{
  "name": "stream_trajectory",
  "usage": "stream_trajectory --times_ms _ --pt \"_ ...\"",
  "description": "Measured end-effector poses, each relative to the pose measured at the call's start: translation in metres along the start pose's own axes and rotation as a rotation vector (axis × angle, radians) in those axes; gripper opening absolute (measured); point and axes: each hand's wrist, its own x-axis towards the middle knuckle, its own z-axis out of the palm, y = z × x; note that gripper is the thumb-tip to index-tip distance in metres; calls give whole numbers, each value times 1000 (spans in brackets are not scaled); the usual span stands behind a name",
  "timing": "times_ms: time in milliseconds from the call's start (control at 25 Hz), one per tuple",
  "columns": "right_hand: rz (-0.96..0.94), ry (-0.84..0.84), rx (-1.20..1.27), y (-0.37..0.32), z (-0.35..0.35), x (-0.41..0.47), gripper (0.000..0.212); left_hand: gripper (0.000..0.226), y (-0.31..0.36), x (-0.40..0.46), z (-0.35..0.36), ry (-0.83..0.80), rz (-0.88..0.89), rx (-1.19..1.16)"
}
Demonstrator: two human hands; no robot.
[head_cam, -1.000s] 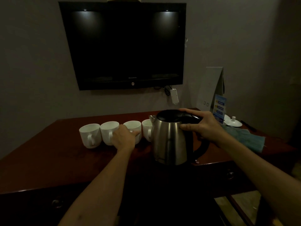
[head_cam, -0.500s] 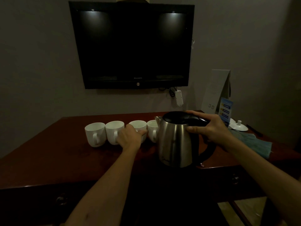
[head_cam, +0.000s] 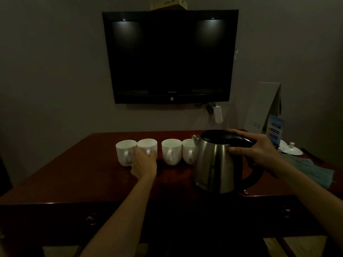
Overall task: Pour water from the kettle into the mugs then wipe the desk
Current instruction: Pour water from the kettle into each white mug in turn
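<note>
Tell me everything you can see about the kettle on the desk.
The kettle is a brushed, steel-looking jug with a black lid, a small spout facing the mugs and a black loop handle on its right side. It stands upright near the front edge of the dark wooden desk, just right of the row of four white mugs, hiding part of the rightmost mug. The right hand grips the top of the handle, thumb against the body. Whether it holds water cannot be seen.

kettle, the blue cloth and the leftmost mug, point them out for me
kettle (head_cam: 213, 164), head view, on the steel body.
blue cloth (head_cam: 313, 172), head view, on its middle folds, right of the kettle.
leftmost mug (head_cam: 124, 151), head view, on its white wall above the handle.
</note>
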Motion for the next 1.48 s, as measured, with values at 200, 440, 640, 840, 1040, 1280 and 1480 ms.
stream_trajectory --times_ms 200,440,640,840,1040,1280,1480 --pt "2 -3 -6 -2 1 -2 59 77 3 -1 5 -70 -46 -40" --pt "31 -32 40 3 -1 0 59 66 -19 1 -12 -113 52 70" --pt "38 -30 22 3 -1 2 61 65 -25 9 -39 -301 182 227" --pt "45 -36 25 5 -3 2 61 62 -21 8 -48 -431 243 268" --pt "39 -40 34 6 -4 2 63 49 -19 -1 -57 -455 276 300" --pt "55 -90 -2 5 -9 5 62 57 -23 -12 -49 -529 344 326" --pt "56 -174 -139 -13 -20 15 61 69 -21 -22 -31 -520 397 298"
